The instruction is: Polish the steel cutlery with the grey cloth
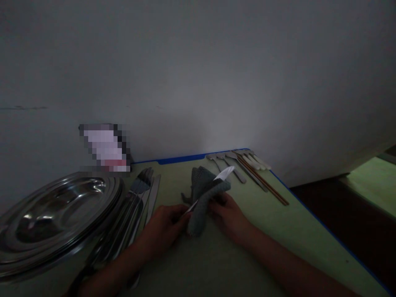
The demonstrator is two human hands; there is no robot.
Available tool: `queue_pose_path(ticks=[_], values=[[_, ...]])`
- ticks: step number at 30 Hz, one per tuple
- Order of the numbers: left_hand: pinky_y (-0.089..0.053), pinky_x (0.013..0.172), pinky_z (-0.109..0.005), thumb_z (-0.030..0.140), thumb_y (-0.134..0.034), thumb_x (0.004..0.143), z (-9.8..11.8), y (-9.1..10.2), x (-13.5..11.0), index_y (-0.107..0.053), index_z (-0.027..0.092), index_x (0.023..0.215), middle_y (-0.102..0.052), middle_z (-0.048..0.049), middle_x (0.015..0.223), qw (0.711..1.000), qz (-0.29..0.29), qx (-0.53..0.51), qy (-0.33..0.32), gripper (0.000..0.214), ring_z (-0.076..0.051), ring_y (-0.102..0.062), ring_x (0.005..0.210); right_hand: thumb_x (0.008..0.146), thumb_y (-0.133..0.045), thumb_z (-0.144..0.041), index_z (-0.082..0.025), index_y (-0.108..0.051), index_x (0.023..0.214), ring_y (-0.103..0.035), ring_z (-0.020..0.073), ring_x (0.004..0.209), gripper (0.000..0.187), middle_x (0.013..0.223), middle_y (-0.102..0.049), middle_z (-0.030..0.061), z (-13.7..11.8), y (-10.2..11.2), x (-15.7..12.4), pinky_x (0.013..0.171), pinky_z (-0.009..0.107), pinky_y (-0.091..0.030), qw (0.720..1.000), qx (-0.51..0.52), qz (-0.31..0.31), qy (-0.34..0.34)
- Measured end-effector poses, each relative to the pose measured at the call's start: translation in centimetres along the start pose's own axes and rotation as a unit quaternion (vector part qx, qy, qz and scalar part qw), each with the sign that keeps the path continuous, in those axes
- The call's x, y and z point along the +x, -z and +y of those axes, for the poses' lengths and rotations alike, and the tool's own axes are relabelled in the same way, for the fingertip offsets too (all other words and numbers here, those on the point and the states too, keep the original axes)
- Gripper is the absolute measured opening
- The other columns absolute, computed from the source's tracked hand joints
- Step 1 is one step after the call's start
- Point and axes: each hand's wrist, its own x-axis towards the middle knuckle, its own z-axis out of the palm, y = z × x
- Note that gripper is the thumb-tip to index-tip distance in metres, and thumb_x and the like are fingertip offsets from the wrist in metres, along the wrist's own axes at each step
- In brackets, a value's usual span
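Note:
My left hand [167,225] is closed on the thin handle end of a metal piece of cutlery [224,174], which slants up to the right. Its far end is bright and blade-like; whether it is a knife cannot be made out. A grey cloth [201,206] is bunched around the middle of it, hanging down in front. My right hand [229,216] grips the cloth from the right side, its fingertips partly hidden behind the folds. Both hands are over the middle of the table, close together.
On the left lies a stack of shiny metal plates [74,210], beside a row of forks and knives [136,206]. Spoons [232,171], brown chopsticks [262,179] and white-handled cutlery [256,162] lie at the back right. A blurred-out phone-like object [103,146] leans on the wall [198,82].

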Motion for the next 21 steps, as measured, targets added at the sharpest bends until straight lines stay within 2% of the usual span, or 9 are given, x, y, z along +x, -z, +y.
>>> queue_pose_path(ticks=[4, 8, 11, 13, 18, 21], values=[[-0.044, 0.06, -0.023, 0.028, -0.044, 0.078, 0.0, 0.1, 0.1, -0.064, 0.016, 0.079, -0.066, -0.0014, 0.072, 0.999, -0.016, -0.008, -0.047, 0.024, -0.018, -0.061, 0.069, 0.071, -0.066, -0.029, -0.02, -0.064, 0.094, -0.059, 0.0183, 0.097, 0.024, 0.099, -0.067, 0.0034, 0.9, 0.1, 0.0, 0.094, 0.036, -0.038, 0.999, -0.042, 0.018, 0.017], [-0.04, 0.051, -0.021, 0.034, -0.04, 0.084, 0.0, -0.1, 0.0, -0.058, 0.017, 0.068, -0.059, 0.0004, 0.06, 0.999, -0.01, 0.002, -0.053, 0.03, -0.014, -0.056, 0.055, 0.071, -0.065, -0.029, -0.023, -0.063, 0.093, -0.059, 0.0158, 0.095, 0.022, 0.097, -0.067, 0.001, 1.0, -0.5, 1.0, 0.089, 0.031, -0.042, 0.999, 0.031, 0.016, 0.028], [-0.039, 0.048, -0.021, 0.039, -0.034, 0.089, 0.0, -0.4, 0.0, -0.055, 0.018, 0.068, -0.054, 0.0023, 0.055, 0.999, -0.016, -0.022, -0.037, 0.036, -0.012, -0.051, 0.047, 0.069, -0.066, -0.03, -0.022, -0.063, 0.088, -0.061, 0.0161, 0.088, 0.02, 0.092, -0.068, 0.0006, 1.0, -1.5, 2.7, 0.08, 0.029, -0.046, 0.996, 0.079, 0.022, 0.029], [-0.042, 0.053, -0.022, 0.039, -0.034, 0.089, -0.1, -0.5, 0.2, -0.056, 0.018, 0.075, -0.056, 0.0016, 0.057, 0.999, 0.003, -0.012, -0.03, 0.033, -0.014, -0.054, 0.05, 0.069, -0.064, -0.033, -0.021, -0.063, 0.085, -0.062, 0.0171, 0.084, 0.02, 0.085, -0.069, 0.0008, 1.3, -2.3, 4.1, 0.076, 0.029, -0.047, 0.995, 0.083, 0.03, 0.034], [-0.044, 0.064, -0.028, 0.036, -0.038, 0.087, -0.9, -0.8, 0.9, -0.057, 0.017, 0.094, -0.065, -0.0037, 0.07, 0.995, 0.099, 0.014, -0.02, 0.028, -0.021, -0.062, 0.068, 0.073, -0.057, -0.04, -0.022, -0.062, 0.084, -0.062, 0.0182, 0.08, 0.022, 0.077, -0.069, 0.0007, 2.2, -4.3, 7.1, 0.069, 0.03, -0.048, 0.995, 0.082, 0.04, 0.048], [-0.044, 0.059, -0.028, 0.037, -0.036, 0.088, -1.5, -0.9, 1.0, -0.055, 0.016, 0.098, -0.063, -0.0016, 0.06, 0.996, 0.094, 0.005, -0.007, 0.031, -0.021, -0.061, 0.061, 0.071, -0.059, -0.041, -0.021, -0.062, 0.08, -0.062, 0.0179, 0.077, 0.022, 0.073, -0.068, 0.0006, 2.4, -4.6, 8.5, 0.068, 0.03, -0.048, 0.993, 0.094, 0.044, 0.048]])
